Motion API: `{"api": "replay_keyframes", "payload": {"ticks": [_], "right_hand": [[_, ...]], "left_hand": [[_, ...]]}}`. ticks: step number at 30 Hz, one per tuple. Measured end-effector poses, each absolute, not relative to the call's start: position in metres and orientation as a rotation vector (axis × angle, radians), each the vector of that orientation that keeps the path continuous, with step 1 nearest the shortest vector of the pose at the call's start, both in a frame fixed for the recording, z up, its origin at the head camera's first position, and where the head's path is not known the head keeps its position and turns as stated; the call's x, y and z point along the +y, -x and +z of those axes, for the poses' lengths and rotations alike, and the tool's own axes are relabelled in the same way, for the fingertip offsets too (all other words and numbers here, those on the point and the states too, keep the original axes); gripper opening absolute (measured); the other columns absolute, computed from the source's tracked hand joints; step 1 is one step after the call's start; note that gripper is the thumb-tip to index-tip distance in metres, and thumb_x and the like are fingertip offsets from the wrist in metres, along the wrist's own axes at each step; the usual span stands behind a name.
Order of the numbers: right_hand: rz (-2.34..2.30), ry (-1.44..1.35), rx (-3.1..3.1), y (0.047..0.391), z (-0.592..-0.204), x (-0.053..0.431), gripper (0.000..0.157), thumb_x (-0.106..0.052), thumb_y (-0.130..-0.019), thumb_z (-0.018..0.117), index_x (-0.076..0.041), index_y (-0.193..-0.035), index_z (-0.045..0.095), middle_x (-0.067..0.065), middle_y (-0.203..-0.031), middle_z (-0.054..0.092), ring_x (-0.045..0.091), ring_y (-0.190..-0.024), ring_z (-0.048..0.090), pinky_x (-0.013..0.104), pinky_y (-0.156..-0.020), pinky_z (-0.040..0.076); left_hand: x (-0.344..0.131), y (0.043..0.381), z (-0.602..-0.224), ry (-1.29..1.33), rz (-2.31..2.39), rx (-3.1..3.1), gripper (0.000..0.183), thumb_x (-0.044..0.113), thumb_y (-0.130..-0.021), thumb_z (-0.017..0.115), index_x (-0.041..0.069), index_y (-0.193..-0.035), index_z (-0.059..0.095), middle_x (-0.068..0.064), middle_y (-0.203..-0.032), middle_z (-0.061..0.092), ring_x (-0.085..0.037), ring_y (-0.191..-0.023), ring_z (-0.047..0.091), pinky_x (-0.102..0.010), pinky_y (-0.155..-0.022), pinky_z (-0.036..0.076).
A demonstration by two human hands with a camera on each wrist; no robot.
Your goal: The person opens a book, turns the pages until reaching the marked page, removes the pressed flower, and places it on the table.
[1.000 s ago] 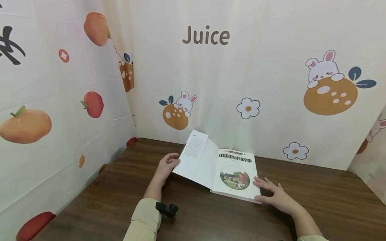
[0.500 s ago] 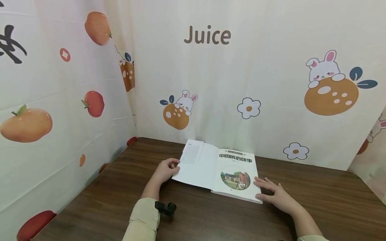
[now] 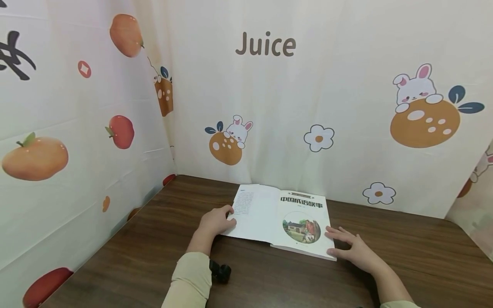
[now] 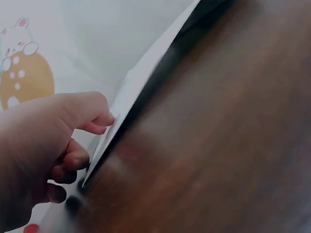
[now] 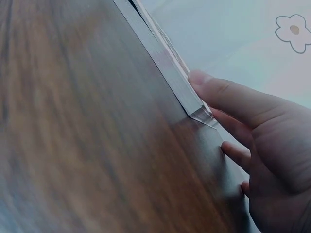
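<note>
An open book [image 3: 262, 218] lies on the brown table, its white cover and flap folded out to the left. The right-hand page bears Chinese characters and a round picture of a house and a figure. My left hand [image 3: 215, 221] holds the cover's left edge; in the left wrist view, the left thumb [image 4: 99, 114] lies on its white inner side and the other fingers curl beside the edge. At the book's right edge, my right hand [image 3: 356, 252] rests with spread fingers. The right thumb [image 5: 218, 94] touches the front corner of the page block [image 5: 165, 63].
A wood-grain table [image 3: 292, 278] extends around the book. Behind it hangs a pale curtain [image 3: 277, 94] printed with rabbits, fruit, flowers and the word "Juice". Another printed curtain [image 3: 77, 171] borders the left side. A black wrist camera [image 3: 220, 272] sits at the left sleeve.
The raised front cover and flap have come down to the left and now lie nearly flat. My left hand has shifted slightly right and downward with the cover. The right hand has stayed put.
</note>
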State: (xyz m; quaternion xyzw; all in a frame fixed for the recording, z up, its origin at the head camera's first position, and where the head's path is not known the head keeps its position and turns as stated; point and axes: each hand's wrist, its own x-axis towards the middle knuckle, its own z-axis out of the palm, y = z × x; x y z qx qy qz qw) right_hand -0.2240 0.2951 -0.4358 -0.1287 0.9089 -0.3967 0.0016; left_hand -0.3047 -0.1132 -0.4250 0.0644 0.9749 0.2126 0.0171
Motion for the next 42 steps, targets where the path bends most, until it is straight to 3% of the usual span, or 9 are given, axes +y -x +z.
{"api": "replay_keyframes", "payload": {"ticks": [7, 11, 14, 20, 30, 37, 42], "right_hand": [[-1.259, 0.444, 2.84, 0.222, -0.435, 0.299, 0.053, -0.029, -0.077, 0.073, -0.006, -0.122, 0.059, 0.019, -0.138, 0.042, 0.05, -0.132, 0.013, 0.069, -0.097, -0.005], [-1.251, 0.496, 2.822, 0.221, -0.435, 0.304, 0.055, -0.028, -0.078, 0.073, -0.006, -0.125, 0.057, 0.02, -0.141, 0.038, 0.05, -0.132, 0.013, 0.068, -0.097, -0.005], [-1.239, 0.516, 2.813, 0.222, -0.435, 0.306, 0.055, -0.028, -0.078, 0.072, -0.006, -0.126, 0.057, 0.019, -0.141, 0.038, 0.049, -0.132, 0.013, 0.067, -0.098, -0.005], [-1.246, 0.486, 2.836, 0.223, -0.432, 0.305, 0.054, -0.029, -0.078, 0.072, -0.005, -0.124, 0.058, 0.018, -0.14, 0.04, 0.048, -0.133, 0.014, 0.067, -0.099, -0.004], [-1.259, 0.39, 2.912, 0.223, -0.437, 0.301, 0.045, -0.03, -0.082, 0.069, -0.007, -0.12, 0.061, 0.018, -0.136, 0.046, 0.047, -0.13, 0.023, 0.067, -0.099, 0.002], [-1.275, 0.371, 2.919, 0.22, -0.436, 0.301, 0.042, -0.031, -0.084, 0.067, -0.01, -0.12, 0.062, 0.017, -0.136, 0.046, 0.047, -0.13, 0.023, 0.068, -0.098, 0.005], [-1.29, 0.372, 2.916, 0.22, -0.437, 0.297, 0.042, -0.031, -0.084, 0.066, -0.011, -0.121, 0.061, 0.016, -0.134, 0.048, 0.046, -0.13, 0.025, 0.069, -0.097, 0.008]], "left_hand": [[-0.084, 0.3, -0.422, -0.382, 0.541, 3.182, 0.034, 0.026, -0.077, 0.061, 0.015, -0.11, 0.062, -0.008, -0.104, 0.059, -0.025, -0.094, 0.054, -0.043, -0.076, 0.046], [-0.042, 0.286, -0.422, -0.641, 0.574, 3.288, 0.029, 0.02, -0.077, 0.059, 0.016, -0.105, 0.064, -0.004, -0.094, 0.055, -0.023, -0.09, 0.052, -0.036, -0.072, 0.045], [-0.009, 0.272, -0.424, -0.822, 0.631, 3.285, 0.025, 0.024, -0.081, 0.057, 0.019, -0.105, 0.066, -0.001, -0.094, 0.055, -0.018, -0.088, 0.051, -0.031, -0.073, 0.044], [0.021, 0.253, -0.432, -1.151, 0.548, 3.143, 0.025, 0.041, -0.091, 0.053, 0.03, -0.108, 0.068, 0.007, -0.109, 0.056, -0.012, -0.101, 0.05, -0.032, -0.086, 0.04], [0.028, 0.252, -0.436, -1.098, 0.507, 3.087, 0.04, 0.064, -0.082, 0.052, 0.036, -0.105, 0.068, 0.011, -0.11, 0.053, -0.008, -0.104, 0.046, -0.031, -0.088, 0.037], [0.053, 0.246, -0.426, -1.124, 0.45, 3.237, 0.033, 0.062, -0.078, 0.059, 0.036, -0.097, 0.068, 0.014, -0.1, 0.055, -0.005, -0.095, 0.048, -0.024, -0.078, 0.038], [0.076, 0.242, -0.421, -1.25, 0.391, 3.282, 0.023, 0.048, -0.081, 0.066, 0.037, -0.101, 0.068, 0.019, -0.101, 0.058, -0.002, -0.092, 0.05, -0.021, -0.076, 0.039]]}}
